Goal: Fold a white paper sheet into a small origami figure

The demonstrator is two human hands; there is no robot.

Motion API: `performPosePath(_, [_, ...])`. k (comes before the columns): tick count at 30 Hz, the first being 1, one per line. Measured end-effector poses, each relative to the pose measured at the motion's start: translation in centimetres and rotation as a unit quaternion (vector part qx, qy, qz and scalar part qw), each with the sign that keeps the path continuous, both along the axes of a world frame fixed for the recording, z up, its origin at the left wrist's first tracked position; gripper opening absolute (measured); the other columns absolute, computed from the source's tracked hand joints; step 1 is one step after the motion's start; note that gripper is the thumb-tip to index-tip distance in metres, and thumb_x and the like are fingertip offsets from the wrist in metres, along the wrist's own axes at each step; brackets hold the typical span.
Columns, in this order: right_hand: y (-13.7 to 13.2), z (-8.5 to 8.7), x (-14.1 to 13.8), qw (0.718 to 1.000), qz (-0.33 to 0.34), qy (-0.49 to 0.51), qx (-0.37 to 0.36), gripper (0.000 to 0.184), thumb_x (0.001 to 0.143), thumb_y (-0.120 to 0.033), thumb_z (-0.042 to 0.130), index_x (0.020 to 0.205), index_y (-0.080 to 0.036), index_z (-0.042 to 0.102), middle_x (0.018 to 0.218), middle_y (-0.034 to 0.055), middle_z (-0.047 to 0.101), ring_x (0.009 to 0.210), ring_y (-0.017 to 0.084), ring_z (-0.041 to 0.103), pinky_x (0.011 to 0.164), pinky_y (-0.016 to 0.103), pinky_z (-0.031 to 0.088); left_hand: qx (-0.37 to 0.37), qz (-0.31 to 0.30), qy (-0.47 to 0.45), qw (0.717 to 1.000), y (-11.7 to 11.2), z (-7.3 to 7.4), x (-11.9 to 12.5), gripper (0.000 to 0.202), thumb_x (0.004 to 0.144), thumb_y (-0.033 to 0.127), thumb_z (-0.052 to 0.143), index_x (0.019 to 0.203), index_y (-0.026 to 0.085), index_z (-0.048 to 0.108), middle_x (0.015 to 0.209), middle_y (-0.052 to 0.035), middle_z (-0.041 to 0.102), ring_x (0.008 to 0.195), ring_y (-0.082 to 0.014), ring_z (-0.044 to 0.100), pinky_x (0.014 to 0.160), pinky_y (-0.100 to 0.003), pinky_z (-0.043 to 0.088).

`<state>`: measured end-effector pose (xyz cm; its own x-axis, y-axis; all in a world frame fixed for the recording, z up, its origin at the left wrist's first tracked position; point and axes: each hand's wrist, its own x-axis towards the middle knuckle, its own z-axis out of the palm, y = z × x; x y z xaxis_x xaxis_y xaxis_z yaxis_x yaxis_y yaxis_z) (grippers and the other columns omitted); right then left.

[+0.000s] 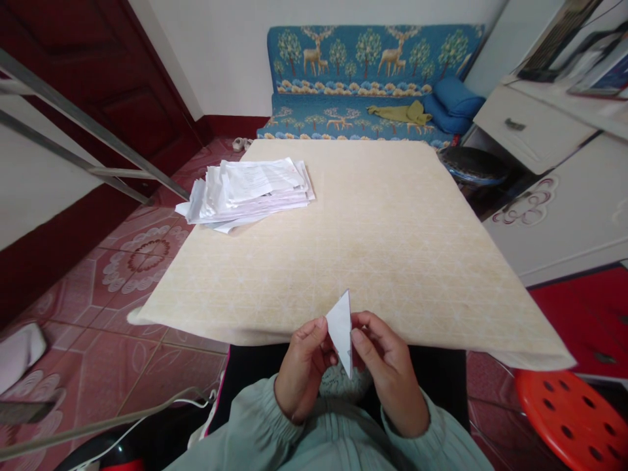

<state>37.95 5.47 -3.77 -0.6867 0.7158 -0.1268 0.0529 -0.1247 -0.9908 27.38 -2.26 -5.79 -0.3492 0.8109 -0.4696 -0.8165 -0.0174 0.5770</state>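
Both hands are pinching one folded white paper triangle (342,330), held upright just off the near edge of the table (392,229). Left hand (301,366) is gripping its left face, fingers curled, thumb on the paper. Right hand (387,369) is clamping the right edge, fingers nearly closed. Paper stack (250,193) is sitting at the table's far left corner, well apart.

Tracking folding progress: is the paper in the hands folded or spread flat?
Folded: the paper is a narrow pointed triangle, pinched between the left hand and right hand.
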Motion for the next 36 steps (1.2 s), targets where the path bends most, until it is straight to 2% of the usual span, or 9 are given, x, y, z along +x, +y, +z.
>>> performPosePath(7, [0.1, -0.3, -0.1, 0.990, -0.023, 0.006, 0.136, 0.019, 0.092, -0.030, 0.049, 0.107, -0.024, 0.058, 0.098, 0.0021, 0.059, 0.082, 0.013, 0.056, 0.070, 0.023, 0.046, 0.017, 0.002, -0.045, 0.999, 0.0, -0.1, 0.3, 0.025, 0.084, 0.037, 0.063, 0.089, 0.013, 0.066, 0.073, -0.0020, 0.063, 0.062, -0.0084, 0.054, 0.052, -0.019, 0.036])
performPosePath(10, [0.4, -0.4, -0.1, 0.985, -0.032, 0.000, 0.169, 0.020, 0.093, -0.029, 0.046, 0.106, -0.023, 0.060, 0.093, 0.0019, 0.059, 0.081, 0.013, 0.055, 0.071, 0.024, 0.044, 0.021, -0.001, -0.015, 1.000, 0.0, 0.3, 0.1, 0.024, 0.084, 0.035, 0.062, 0.081, 0.012, 0.067, 0.066, -0.0011, 0.061, 0.058, -0.0081, 0.053, 0.051, -0.019, 0.036])
performPosePath(13, [0.7, -0.6, 0.1, 0.988, -0.040, -0.029, 0.147, 0.022, 0.093, -0.031, 0.045, 0.104, -0.021, 0.062, 0.088, 0.0016, 0.062, 0.074, 0.013, 0.055, 0.066, 0.023, 0.044, 0.007, -0.017, 0.077, 0.997, 0.0, 0.7, -0.1, 0.029, 0.084, 0.036, 0.060, 0.074, 0.010, 0.068, 0.061, -0.0037, 0.063, 0.057, -0.0101, 0.055, 0.051, -0.020, 0.038])
performPosePath(18, [1.4, -0.5, 0.7, 0.989, -0.050, -0.056, 0.125, 0.023, 0.091, -0.033, 0.048, 0.102, -0.021, 0.064, 0.087, 0.0017, 0.066, 0.072, 0.014, 0.058, 0.063, 0.023, 0.045, -0.024, -0.045, 0.201, 0.978, -0.1, 0.8, -0.4, 0.034, 0.086, 0.040, 0.058, 0.073, 0.010, 0.070, 0.062, -0.0070, 0.067, 0.059, -0.0132, 0.059, 0.055, -0.022, 0.040])
performPosePath(24, [2.4, 0.0, 1.1, 0.962, 0.007, -0.129, 0.239, 0.015, 0.081, -0.021, 0.052, 0.086, -0.017, 0.067, 0.078, 0.0031, 0.066, 0.068, 0.015, 0.059, 0.060, 0.024, 0.043, -0.058, -0.072, 0.344, 0.935, -0.3, 0.7, -0.9, 0.037, 0.084, 0.041, 0.060, 0.062, 0.012, 0.069, 0.057, -0.0043, 0.064, 0.055, -0.0107, 0.054, 0.055, -0.021, 0.039])
performPosePath(28, [2.6, -0.2, 0.8, 0.964, 0.022, -0.171, 0.201, 0.016, 0.078, -0.023, 0.051, 0.066, -0.017, 0.060, 0.058, 0.0003, 0.059, 0.054, 0.013, 0.053, 0.050, 0.022, 0.038, -0.055, -0.145, 0.356, 0.922, -0.1, 0.1, -1.4, 0.039, 0.085, 0.043, 0.057, 0.065, 0.011, 0.069, 0.058, -0.0046, 0.064, 0.055, -0.0109, 0.054, 0.056, -0.021, 0.040])
performPosePath(30, [2.5, -0.2, 0.5, 0.958, 0.006, -0.200, 0.207, 0.019, 0.078, -0.026, 0.052, 0.061, -0.018, 0.056, 0.053, -0.0011, 0.055, 0.049, 0.011, 0.050, 0.046, 0.021, 0.035, -0.044, -0.162, 0.361, 0.917, 0.0, -0.1, -1.6, 0.033, 0.085, 0.041, 0.057, 0.081, 0.011, 0.071, 0.067, -0.0061, 0.067, 0.061, -0.0136, 0.058, 0.060, -0.023, 0.045])
performPosePath(33, [2.2, 0.0, -0.1, 0.921, -0.028, -0.252, 0.295, 0.020, 0.074, -0.026, 0.055, 0.055, -0.019, 0.051, 0.049, -0.0031, 0.047, 0.046, 0.010, 0.042, 0.046, 0.022, 0.030, -0.044, -0.116, 0.464, 0.877, 0.3, 0.5, -1.6, 0.037, 0.085, 0.038, 0.059, 0.114, 0.016, 0.062, 0.097, -0.0092, 0.067, 0.082, -0.0184, 0.062, 0.072, -0.029, 0.050])
performPosePath(36, [2.0, 0.3, -0.6, 0.893, -0.033, -0.276, 0.353, 0.018, 0.070, -0.023, 0.056, 0.054, -0.019, 0.048, 0.048, -0.0037, 0.046, 0.047, 0.010, 0.040, 0.048, 0.024, 0.027, -0.050, -0.084, 0.587, 0.804, 0.7, 1.8, -1.5, 0.039, 0.082, 0.034, 0.062, 0.118, 0.019, 0.061, 0.110, -0.0090, 0.062, 0.094, -0.0195, 0.060, 0.078, -0.029, 0.049])
